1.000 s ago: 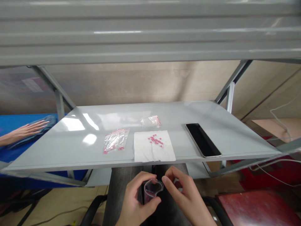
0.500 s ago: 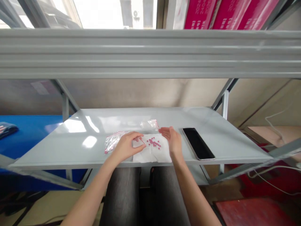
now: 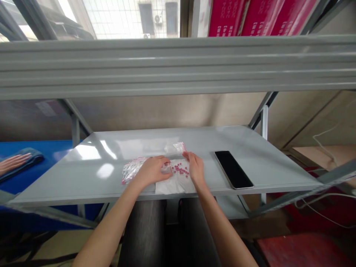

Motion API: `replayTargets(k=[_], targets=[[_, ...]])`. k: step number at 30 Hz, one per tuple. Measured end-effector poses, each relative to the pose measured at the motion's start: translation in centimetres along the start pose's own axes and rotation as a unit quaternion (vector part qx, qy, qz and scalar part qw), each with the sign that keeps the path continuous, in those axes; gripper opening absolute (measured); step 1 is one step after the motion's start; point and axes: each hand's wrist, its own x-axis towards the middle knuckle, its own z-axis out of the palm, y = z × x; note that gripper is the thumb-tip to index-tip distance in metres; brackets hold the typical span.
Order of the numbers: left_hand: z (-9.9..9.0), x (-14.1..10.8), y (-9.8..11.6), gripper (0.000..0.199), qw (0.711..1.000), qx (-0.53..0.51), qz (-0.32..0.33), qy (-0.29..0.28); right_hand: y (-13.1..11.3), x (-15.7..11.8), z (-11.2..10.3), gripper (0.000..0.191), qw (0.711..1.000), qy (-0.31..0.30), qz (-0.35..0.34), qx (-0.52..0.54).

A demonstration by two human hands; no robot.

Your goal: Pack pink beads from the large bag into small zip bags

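glossy shelf (image 3: 222, 139), probably metal, matt tissue (image 3: 174, 187), plastic bag (image 3: 130, 171)

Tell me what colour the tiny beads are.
The tiny beads are pink; the head view shows them best.

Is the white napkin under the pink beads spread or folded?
Spread out: the napkin lies flat on the shelf, beads loose on top.

Red boxes (image 3: 261, 18): white print, too blurred to read.
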Motion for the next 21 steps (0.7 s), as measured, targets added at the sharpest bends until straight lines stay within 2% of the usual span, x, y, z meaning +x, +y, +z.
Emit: replayTargets(k=[21], targets=[[-0.4,1.1,0.4,0.031,0.994,0.101,0.038,-0.03,-1.3,-0.8,-0.1,0.047,0.995,-0.027,-0.035,-0.087]])
